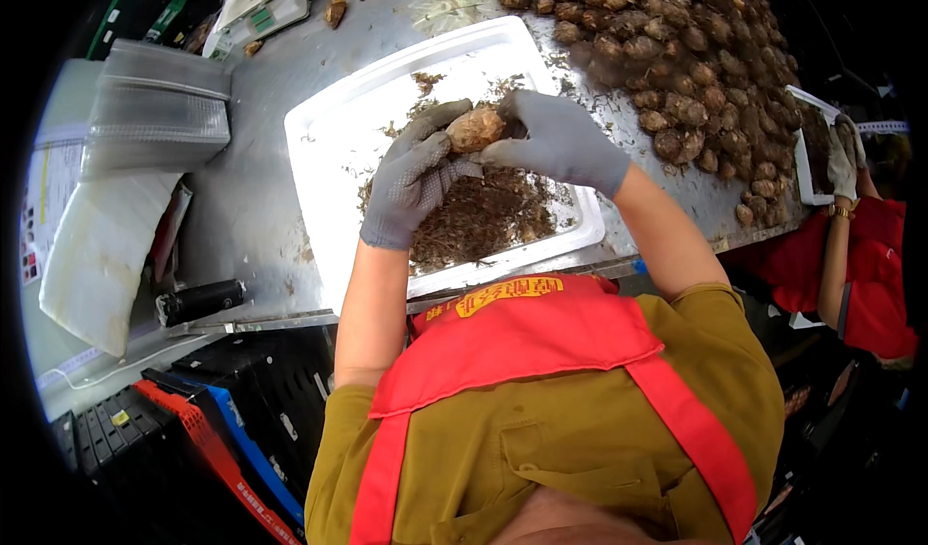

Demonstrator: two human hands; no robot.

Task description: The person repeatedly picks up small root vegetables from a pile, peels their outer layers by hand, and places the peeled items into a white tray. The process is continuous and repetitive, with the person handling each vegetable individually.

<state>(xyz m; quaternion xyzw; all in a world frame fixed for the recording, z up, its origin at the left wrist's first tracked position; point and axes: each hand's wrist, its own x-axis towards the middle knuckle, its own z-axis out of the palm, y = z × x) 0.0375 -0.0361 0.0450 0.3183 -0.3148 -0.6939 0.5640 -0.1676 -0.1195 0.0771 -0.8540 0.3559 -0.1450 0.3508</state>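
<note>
My left hand (417, 175), in a grey dotted glove, holds a brown, hairy taro corm (475, 130) between thumb and fingers. The corm is over a white foam tray (322, 204) strewn with brown fibres and peelings (486, 215). At the corm's right side is my right hand (554, 139), also gloved in grey, its thumb and fingers bent around that end; its fingertips are partly hidden, so whether they grip the corm is unclear. Farther right, a large heap of similar corms (689, 67) covers the metal table.
A scale (261, 9) stands at the table's back left, near a loose corm piece (336, 11). Clear plastic packs (156, 110) and a black roll (201, 302) lie left. Crates (210, 436) are below. At far right, a co-worker's gloved hands (844, 157) are at another white tray (808, 164).
</note>
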